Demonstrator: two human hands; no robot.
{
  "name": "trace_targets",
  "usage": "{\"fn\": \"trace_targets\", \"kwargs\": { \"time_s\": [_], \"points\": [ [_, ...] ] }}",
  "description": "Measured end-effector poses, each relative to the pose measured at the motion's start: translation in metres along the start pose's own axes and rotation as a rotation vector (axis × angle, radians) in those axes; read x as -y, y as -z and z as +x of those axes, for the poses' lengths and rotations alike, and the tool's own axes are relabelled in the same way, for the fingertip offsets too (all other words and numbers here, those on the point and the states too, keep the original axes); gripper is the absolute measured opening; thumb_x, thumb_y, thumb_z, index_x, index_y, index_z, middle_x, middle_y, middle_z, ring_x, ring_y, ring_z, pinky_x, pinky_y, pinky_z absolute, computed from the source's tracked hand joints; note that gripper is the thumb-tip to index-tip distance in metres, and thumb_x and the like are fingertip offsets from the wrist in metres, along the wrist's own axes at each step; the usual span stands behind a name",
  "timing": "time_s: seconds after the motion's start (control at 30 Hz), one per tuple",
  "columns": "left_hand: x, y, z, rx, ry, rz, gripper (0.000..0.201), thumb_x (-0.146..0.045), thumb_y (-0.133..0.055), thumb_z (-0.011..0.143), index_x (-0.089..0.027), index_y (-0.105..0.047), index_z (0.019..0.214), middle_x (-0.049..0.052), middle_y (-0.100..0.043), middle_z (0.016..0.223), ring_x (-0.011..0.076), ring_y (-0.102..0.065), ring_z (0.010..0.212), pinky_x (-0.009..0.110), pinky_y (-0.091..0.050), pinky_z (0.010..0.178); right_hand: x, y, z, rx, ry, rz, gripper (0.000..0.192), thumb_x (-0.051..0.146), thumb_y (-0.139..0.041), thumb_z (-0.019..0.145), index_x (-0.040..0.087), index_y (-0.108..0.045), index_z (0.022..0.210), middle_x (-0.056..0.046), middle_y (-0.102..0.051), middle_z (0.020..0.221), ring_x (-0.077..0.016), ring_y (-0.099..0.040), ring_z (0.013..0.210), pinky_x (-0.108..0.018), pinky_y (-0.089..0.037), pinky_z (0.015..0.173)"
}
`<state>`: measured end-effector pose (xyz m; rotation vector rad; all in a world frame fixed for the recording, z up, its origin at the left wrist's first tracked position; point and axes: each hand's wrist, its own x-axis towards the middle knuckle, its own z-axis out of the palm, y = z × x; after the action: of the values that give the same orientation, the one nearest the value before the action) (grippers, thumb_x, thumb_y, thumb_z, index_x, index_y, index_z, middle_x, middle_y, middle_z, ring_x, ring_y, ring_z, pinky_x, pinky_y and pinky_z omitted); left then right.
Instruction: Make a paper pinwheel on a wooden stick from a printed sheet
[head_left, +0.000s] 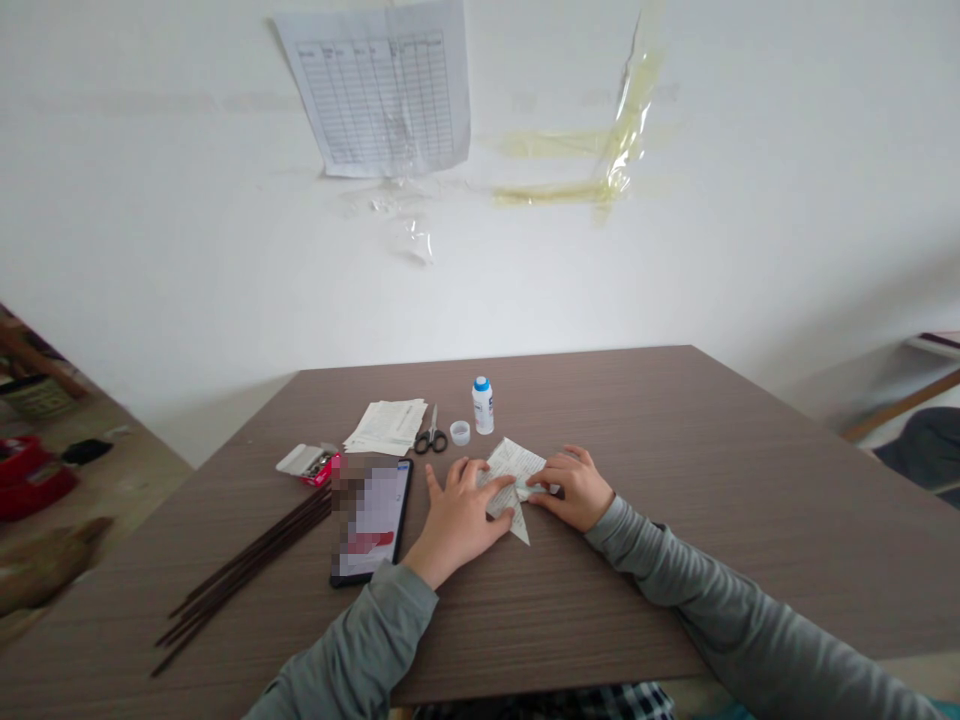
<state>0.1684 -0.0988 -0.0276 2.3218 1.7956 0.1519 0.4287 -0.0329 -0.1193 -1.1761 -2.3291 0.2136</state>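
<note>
A printed sheet of paper point(513, 458), folded into pointed flaps, lies on the table in front of me. My left hand point(463, 515) rests on its left side with fingers spread, pressing it down. From the right, my right hand point(574, 490) pinches the paper's right-hand part between thumb and fingers. Parts of the sheet are hidden under both hands. Just beyond it stands a white glue bottle point(484, 408) with a blue top, and a small clear cap point(460, 433) sits beside it. Black-handled scissors point(431, 438) lie left of the cap.
Printed paper sheets point(386, 425) are stacked left of the scissors. Nearer are a small red-and-white open box point(319, 465), a bundle of thin dark sticks point(247, 565) and a phone point(379, 530). The brown table point(637, 400) meets a white wall with a taped chart point(382, 100).
</note>
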Motion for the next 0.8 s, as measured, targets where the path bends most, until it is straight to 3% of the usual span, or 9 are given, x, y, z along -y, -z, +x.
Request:
{"fn": "trace_targets", "kwargs": {
  "time_s": [0.23, 0.57, 0.8],
  "points": [
    [0.0025, 0.0002, 0.0046, 0.022, 0.018, -0.012, 0.058, -0.035, -0.094, 0.114, -0.049, -0.090, 0.170, 0.011, -0.070, 0.195, 0.0591, -0.044, 0.193, 0.108, -0.022, 0.150, -0.0046, -0.0034, -0.0004, 0.011, 0.004, -0.008, 0.012, 0.035, -0.096, 0.113, 0.033, -0.102, 0.122, -0.005, -0.093, 0.101, -0.0308, -0.090, 0.107, -0.064, -0.056, 0.137],
    [0.0087, -0.0060, 0.0076, 0.008, 0.022, -0.024, 0.068, -0.037, -0.095, 0.114, -0.048, -0.083, 0.180, 0.011, -0.071, 0.193, 0.0552, -0.048, 0.190, 0.104, -0.023, 0.153, -0.0037, -0.0022, 0.0007, -0.001, 0.002, 0.001, 0.012, 0.037, -0.097, 0.110, 0.036, -0.102, 0.121, -0.005, -0.094, 0.100, -0.0329, -0.091, 0.106, -0.063, -0.058, 0.134],
    [0.0071, -0.0048, 0.0061, 0.037, -0.020, -0.010, 0.054, -0.037, -0.088, 0.117, -0.053, -0.090, 0.169, 0.008, -0.068, 0.197, 0.0563, -0.047, 0.191, 0.106, -0.022, 0.152, 0.0001, 0.0008, 0.0022, 0.010, -0.021, -0.003, 0.010, 0.039, -0.098, 0.108, 0.038, -0.102, 0.117, -0.004, -0.094, 0.098, -0.0348, -0.093, 0.105, -0.063, -0.060, 0.134]
  ]
}}
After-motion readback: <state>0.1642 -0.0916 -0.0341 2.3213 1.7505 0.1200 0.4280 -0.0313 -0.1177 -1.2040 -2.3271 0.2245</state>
